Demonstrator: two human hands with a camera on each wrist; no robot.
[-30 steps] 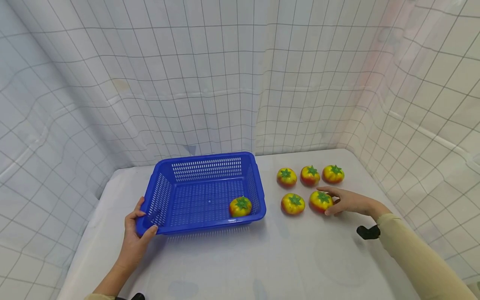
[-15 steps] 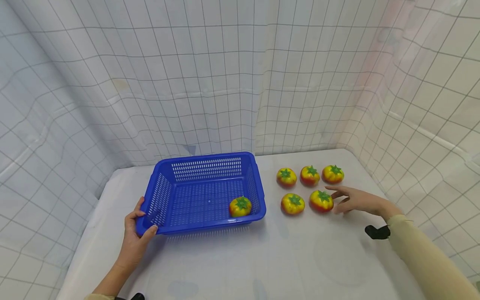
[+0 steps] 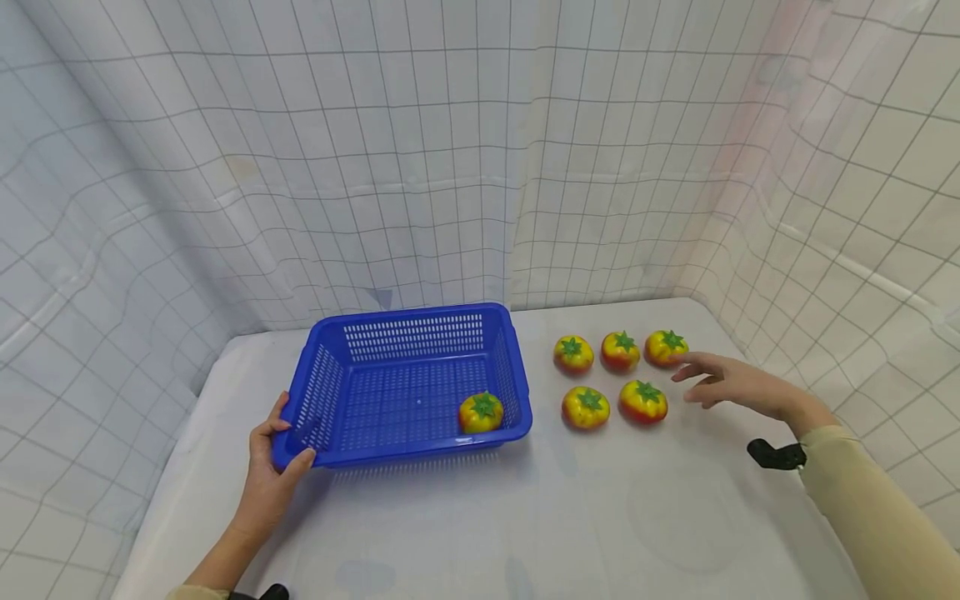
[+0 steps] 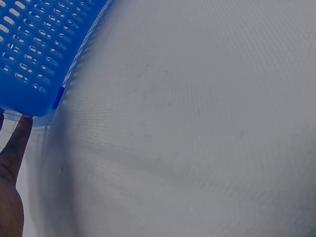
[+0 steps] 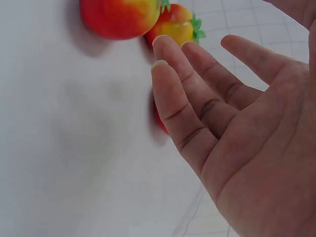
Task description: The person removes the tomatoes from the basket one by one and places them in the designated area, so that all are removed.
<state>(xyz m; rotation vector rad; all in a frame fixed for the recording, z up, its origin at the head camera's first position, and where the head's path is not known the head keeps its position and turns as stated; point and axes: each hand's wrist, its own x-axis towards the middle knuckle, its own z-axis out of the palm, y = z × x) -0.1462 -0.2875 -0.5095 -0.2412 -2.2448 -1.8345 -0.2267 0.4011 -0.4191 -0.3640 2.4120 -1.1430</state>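
My left hand (image 3: 268, 479) grips the near-left corner of a blue plastic basket (image 3: 401, 458), thumb on the front rim and fingers at the side. The left wrist view has only the perforated basket wall (image 4: 39, 64) and part of the hand. Inside the basket's near-right corner lies one yellow-red tomato (image 3: 481, 414) with a green star-shaped top. On the table, several similar tomatoes stand in two rows. My right hand (image 3: 738, 387) hovers with loosely spread fingers, holding nothing, just right of the back-right tomato (image 3: 666, 348). The front-right tomato (image 3: 642, 403) sits to its left.
A white cloth covers the table (image 3: 600, 517). Checked white curtains (image 3: 420, 167) enclose its back and sides. Left of the back-right tomato stand two more in the back row, the nearer one (image 3: 620, 352) in the middle; another (image 3: 586, 408) is in front.
My right hand has come away from the front-right tomato, leaving it in place, and moved right and back toward the back-right one. The left hand and basket look unmoved.
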